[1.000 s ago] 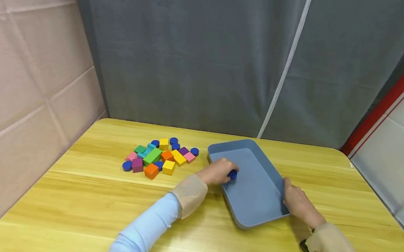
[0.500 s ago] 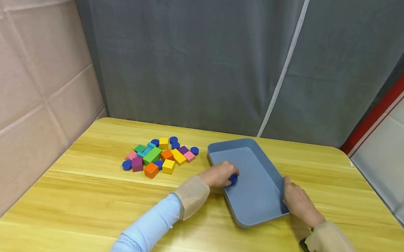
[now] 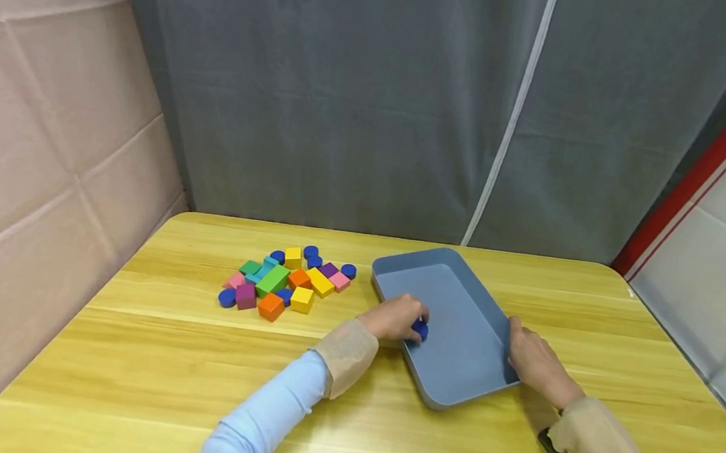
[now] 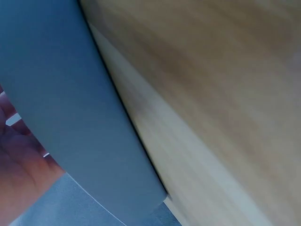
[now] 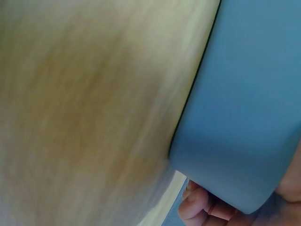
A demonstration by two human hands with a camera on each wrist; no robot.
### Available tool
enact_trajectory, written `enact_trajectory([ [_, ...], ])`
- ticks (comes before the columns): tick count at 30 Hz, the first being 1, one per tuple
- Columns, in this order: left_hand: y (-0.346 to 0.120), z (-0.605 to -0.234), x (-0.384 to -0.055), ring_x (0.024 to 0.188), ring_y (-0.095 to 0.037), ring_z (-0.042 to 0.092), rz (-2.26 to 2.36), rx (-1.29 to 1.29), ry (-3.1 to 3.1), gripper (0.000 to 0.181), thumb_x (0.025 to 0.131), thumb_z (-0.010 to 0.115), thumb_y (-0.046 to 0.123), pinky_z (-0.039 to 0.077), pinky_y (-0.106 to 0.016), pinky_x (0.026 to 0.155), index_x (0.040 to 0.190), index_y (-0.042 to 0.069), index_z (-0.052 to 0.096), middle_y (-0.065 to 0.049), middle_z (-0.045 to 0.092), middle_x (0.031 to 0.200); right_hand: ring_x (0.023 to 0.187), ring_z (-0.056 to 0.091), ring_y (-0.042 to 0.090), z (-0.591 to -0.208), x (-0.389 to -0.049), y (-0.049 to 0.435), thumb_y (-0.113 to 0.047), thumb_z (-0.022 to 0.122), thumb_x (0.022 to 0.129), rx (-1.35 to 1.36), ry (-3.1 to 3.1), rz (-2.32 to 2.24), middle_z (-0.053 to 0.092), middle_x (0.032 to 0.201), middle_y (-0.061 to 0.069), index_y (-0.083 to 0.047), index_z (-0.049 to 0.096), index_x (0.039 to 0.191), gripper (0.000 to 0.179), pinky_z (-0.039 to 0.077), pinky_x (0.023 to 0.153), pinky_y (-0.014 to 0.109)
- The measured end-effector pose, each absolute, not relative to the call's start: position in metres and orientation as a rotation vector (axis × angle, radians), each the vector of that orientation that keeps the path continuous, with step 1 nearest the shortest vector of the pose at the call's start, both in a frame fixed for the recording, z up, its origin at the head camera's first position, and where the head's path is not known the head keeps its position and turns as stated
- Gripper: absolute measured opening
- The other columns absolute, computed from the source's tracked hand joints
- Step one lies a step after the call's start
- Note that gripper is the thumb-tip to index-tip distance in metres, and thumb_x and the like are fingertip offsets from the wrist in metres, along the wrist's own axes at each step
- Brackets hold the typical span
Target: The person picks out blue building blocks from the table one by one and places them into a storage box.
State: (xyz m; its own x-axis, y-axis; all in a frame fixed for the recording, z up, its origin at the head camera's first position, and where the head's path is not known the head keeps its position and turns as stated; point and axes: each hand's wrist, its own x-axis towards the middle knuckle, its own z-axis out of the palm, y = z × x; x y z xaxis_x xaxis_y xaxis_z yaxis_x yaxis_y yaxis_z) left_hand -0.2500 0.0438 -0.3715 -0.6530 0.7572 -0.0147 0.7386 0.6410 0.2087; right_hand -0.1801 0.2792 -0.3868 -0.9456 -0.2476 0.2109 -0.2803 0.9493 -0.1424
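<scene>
Tray (image 3: 457,338), blue-grey, on table (image 3: 145,380); long axis slants far left to near right. Blue disc (image 3: 420,330), inside near left wall, pinched by left hand (image 3: 396,317); tilt unclear. Right hand (image 3: 539,364) grips tray's near-right corner.

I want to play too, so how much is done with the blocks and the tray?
It looks barely begun. Done: the tray is on the table, with the right hand gripping its edge. In hand: the left hand holds a blue piece inside the tray. Left, probably: the colourful blocks lying outside it.
</scene>
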Motion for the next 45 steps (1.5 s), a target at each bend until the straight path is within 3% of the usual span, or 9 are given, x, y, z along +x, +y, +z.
enact_trajectory([
  [15,0.051,-0.369,-0.244,0.094,-0.012,0.057,0.239,1.229,2.742,0.029,0.079,0.065,0.007,0.046,-0.019,0.078,0.108,0.009,0.064,-0.004,0.063,0.104,0.049,0.049,0.025,-0.387,-0.180,0.277,0.012,0.054,0.072,0.389,-2.914,0.249,0.046,0.060,0.014,0.012,0.037,0.093,0.027,0.038,0.041,0.034],
  [38,0.046,-0.370,-0.242,0.100,-0.014,0.055,0.309,1.256,2.745,0.040,0.080,0.065,0.012,0.044,-0.019,0.083,0.118,0.006,0.056,-0.008,0.059,0.112,0.048,0.049,0.023,-0.386,-0.182,0.277,0.012,0.053,0.075,0.371,-2.952,0.244,0.047,0.059,0.014,0.013,0.036,0.096,0.028,0.038,0.041,0.033],
  [45,0.040,-0.368,-0.242,0.098,-0.016,0.055,0.340,1.292,2.788,0.036,0.082,0.063,0.014,0.044,-0.020,0.084,0.117,0.006,0.057,-0.008,0.058,0.112,0.048,0.049,0.022,-0.386,-0.181,0.279,0.012,0.054,0.075,0.366,-2.969,0.254,0.047,0.059,0.014,0.013,0.035,0.096,0.029,0.038,0.041,0.032],
])
